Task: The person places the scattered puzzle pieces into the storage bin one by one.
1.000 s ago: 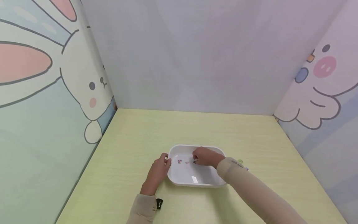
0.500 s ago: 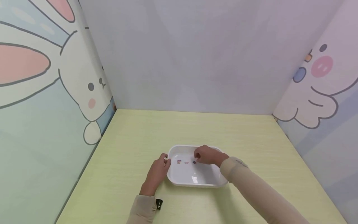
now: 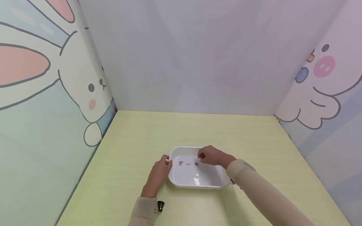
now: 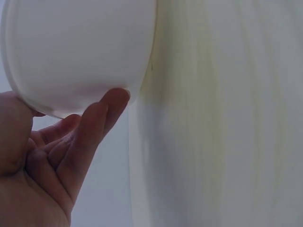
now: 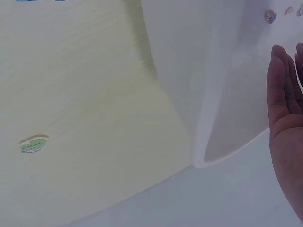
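Note:
My left hand [image 3: 159, 172] holds the left end of a white plastic tray [image 3: 195, 187], thumb at the rim and fingertips against the outer wall [image 4: 80, 71]. Three small picture pieces lie in a row on the tray floor: a multicoloured one [image 3: 180, 163], a pale pink one [image 3: 188, 164] and a dark one [image 3: 196, 164]. Over the tray, just right of the dark piece, is my right hand [image 3: 212, 155]. In the right wrist view, its extended fingers [image 5: 279, 80] stand apart from the pieces, and nothing shows in them.
A small green piece [image 5: 34, 143] lies on the pale yellow table [image 3: 135, 138], outside the tray. Blue shows on another item [image 5: 42, 0] at the top edge of that view. The right forearm covers part of the table. Cartoon-printed walls [image 3: 181, 56] surround three sides.
My right hand has let go of the dark piece and drawn slightly up and right, leaving it on the tray floor. The left hand keeps its hold on the tray.

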The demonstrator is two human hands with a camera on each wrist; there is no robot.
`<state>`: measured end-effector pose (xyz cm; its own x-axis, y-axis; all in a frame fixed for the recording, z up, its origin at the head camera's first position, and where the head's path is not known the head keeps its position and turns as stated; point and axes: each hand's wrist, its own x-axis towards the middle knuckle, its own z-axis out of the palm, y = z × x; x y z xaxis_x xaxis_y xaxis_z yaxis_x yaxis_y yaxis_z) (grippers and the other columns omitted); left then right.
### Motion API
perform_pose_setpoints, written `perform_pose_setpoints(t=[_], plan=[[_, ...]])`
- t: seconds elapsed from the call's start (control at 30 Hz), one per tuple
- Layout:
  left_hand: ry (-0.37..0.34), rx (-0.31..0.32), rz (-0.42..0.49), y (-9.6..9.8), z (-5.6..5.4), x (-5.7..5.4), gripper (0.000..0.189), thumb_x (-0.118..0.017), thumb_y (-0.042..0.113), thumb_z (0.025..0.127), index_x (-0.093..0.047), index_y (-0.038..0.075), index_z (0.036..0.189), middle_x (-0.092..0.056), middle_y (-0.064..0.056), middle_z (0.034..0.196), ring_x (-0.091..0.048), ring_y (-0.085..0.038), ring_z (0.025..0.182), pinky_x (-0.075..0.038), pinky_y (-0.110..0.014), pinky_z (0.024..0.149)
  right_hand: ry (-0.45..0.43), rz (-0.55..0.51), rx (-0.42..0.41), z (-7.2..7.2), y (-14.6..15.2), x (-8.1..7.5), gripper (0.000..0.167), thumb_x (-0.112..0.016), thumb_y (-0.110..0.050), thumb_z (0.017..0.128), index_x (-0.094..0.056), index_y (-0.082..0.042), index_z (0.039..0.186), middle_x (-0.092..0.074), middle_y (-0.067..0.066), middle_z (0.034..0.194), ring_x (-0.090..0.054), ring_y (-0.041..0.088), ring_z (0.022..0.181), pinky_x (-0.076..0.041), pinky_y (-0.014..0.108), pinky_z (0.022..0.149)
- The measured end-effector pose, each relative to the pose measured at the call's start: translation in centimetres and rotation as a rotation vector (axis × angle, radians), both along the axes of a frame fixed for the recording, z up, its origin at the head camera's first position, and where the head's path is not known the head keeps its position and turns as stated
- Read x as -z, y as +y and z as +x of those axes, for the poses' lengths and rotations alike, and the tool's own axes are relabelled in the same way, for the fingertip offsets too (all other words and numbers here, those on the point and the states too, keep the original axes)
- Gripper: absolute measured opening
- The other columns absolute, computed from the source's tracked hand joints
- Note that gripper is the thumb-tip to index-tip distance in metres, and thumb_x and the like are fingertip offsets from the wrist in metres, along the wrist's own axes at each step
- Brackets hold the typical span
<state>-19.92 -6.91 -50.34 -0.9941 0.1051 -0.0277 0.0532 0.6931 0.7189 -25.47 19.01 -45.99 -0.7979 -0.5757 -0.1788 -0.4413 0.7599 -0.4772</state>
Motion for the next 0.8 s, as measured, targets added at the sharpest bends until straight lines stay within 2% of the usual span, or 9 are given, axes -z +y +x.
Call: perform_pose_setpoints(t=[0.17, 0.4, 0.8], plan=[[0.002, 0.002, -0.005, 0.1, 0.0, 0.1, 0.032, -0.052, 0.021, 0.101, -0.054, 0.000, 0.124, -0.068, -0.013, 0.099, -0.065, -0.021, 0.079, -0.051, -0.038, 0.067, -0.011, -0.047, 0.044, 0.1, 0.8, -0.4, 0.007, -0.068, -0.004, 0.089, -0.069, -0.005, 0.096, -0.059, -0.005, 0.083, -0.053, 0.014, 0.078, -0.047, 0.031, 0.073], [0.005, 0.008, 0.000, 0.1, -0.1, 0.4, 0.032, -0.052, 0.021, 0.101, -0.054, 0.000, 0.125, -0.068, -0.013, 0.099, -0.065, -0.021, 0.079, -0.051, -0.037, 0.067, -0.020, -0.131, 0.147, 0.4, 2.3, -1.3, 0.012, -0.069, -0.006, 0.089, -0.070, -0.004, 0.101, -0.063, -0.004, 0.088, -0.058, 0.013, 0.081, -0.049, 0.032, 0.075], [0.013, 0.010, 0.005, -0.1, 0.0, 0.3, 0.031, -0.052, 0.021, 0.101, -0.054, 0.000, 0.124, -0.068, -0.014, 0.100, -0.066, -0.022, 0.081, -0.051, -0.038, 0.068, 0.005, -0.156, 0.231, 0.7, 4.9, -2.8, 0.012, -0.069, -0.009, 0.090, -0.069, -0.006, 0.101, -0.064, -0.002, 0.090, -0.060, 0.014, 0.083, -0.051, 0.033, 0.073]])
